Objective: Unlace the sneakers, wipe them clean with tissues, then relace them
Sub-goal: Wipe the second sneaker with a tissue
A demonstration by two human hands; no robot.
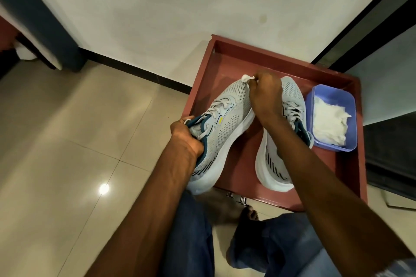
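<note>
Two hands busy: your left hand grips the sneaker collar, right hand pinches a tissue on its toe.

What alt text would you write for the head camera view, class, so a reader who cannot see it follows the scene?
A person's left hand grips a grey sneaker by its collar while the right hand pinches a tissue at its toe. A second sneaker and a blue tub of tissues sit in a red drawer.
</note>
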